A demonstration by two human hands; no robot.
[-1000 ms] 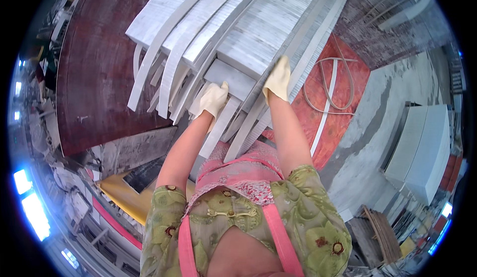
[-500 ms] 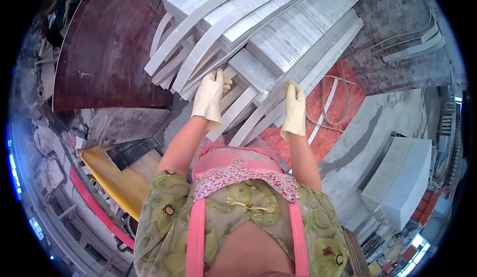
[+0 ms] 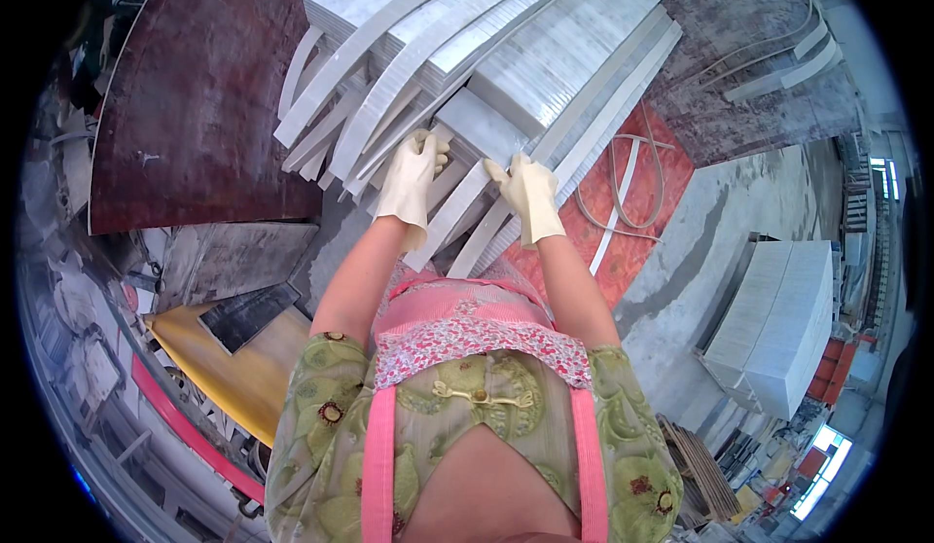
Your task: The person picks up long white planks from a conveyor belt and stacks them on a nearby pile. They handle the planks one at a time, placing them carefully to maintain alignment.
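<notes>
The grey slab (image 3: 479,126) is lying at the near end of a heap of white curved strips (image 3: 389,76), its long axis running up and to the right, away from the person. The left hand (image 3: 413,173) and right hand (image 3: 525,188), both gloved, are pressing spread fingers against its near edge, about equally close.

Bright, even daylight under heavy fisheye warp

Soft shadows only; straight edges bow toward the black circular rim, the centre is sharp, and blue-white glare smears the blurred lower corners.
</notes>
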